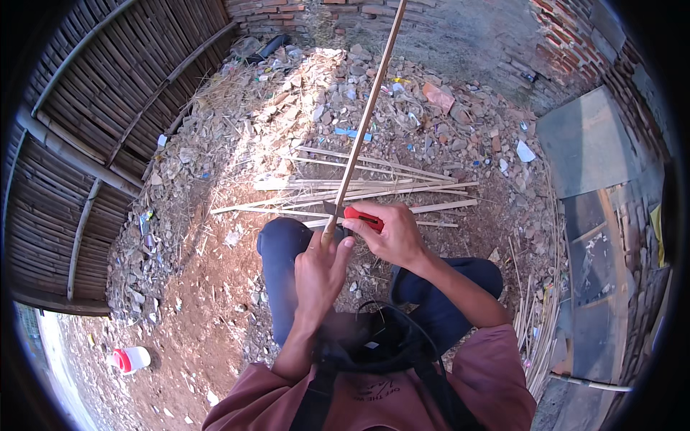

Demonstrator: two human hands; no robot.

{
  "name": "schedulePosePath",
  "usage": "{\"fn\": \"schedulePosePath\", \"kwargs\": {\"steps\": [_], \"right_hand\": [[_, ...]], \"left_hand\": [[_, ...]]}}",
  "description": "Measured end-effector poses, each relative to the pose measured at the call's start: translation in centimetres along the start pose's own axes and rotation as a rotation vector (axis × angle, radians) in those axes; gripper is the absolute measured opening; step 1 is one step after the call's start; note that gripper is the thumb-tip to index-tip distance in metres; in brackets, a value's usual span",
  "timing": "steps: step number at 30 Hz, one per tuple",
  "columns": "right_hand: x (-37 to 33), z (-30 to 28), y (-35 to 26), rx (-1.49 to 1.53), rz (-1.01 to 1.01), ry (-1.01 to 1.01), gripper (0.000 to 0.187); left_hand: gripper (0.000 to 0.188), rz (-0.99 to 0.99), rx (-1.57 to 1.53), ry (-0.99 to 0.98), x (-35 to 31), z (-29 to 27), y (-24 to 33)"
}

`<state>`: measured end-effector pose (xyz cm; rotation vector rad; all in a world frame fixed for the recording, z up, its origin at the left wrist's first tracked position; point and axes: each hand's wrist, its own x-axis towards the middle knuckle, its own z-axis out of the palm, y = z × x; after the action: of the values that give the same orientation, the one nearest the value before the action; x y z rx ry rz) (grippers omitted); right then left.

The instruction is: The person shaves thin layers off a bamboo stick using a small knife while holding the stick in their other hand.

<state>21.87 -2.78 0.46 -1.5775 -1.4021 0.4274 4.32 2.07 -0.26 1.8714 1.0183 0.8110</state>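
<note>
My left hand (318, 271) is closed around the lower end of a long bamboo strip (366, 118), which slants up and away past the top of the view. In my right hand (395, 235) is a red utility knife (365, 218), its dark blade lying against the strip just above my left fingers. Both hands work close together in front of my knees. Beyond them, several pale split bamboo strips (402, 188) lie loosely crossed on the ground.
Rubble and litter (345, 86) cover the ground toward a brick wall (460, 43). A bamboo-slat wall (136, 65) stands at left, grey sheet panels (589, 144) at right. A white container with a red lid (132, 360) lies at lower left. More thin strips (543, 345) lie at right.
</note>
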Motion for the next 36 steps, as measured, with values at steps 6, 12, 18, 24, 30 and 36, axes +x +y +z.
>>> {"fn": "schedulePosePath", "kwargs": {"steps": [6, 12, 18, 24, 30, 36], "right_hand": [[0.3, -0.3, -0.2, -0.042, -0.083, 0.015, 0.029], [0.4, -0.9, 0.7, -0.002, -0.156, 0.129, 0.030], [3.8, -7.4, 3.1, -0.028, 0.093, 0.192, 0.034], [3.8, -8.3, 4.2, 0.079, 0.101, 0.171, 0.036], [4.7, -10.2, 6.0, 0.129, 0.073, 0.216, 0.037], [7.8, -15.1, 7.9, 0.041, 0.153, 0.231, 0.038]], "left_hand": [[0.033, 0.036, -0.010, 0.012, -0.2, -0.3, 0.3], [0.036, 0.005, 0.046, -0.070, -0.4, -0.6, 0.6], [0.043, -0.104, 0.048, -0.195, -3.3, -1.4, 0.5], [0.044, -0.150, 0.040, -0.237, -4.1, -1.7, -0.3], [0.041, -0.156, 0.039, -0.298, -5.2, -2.9, -1.1], [0.038, -0.176, 0.029, -0.339, -5.7, -3.7, -2.2]]}}
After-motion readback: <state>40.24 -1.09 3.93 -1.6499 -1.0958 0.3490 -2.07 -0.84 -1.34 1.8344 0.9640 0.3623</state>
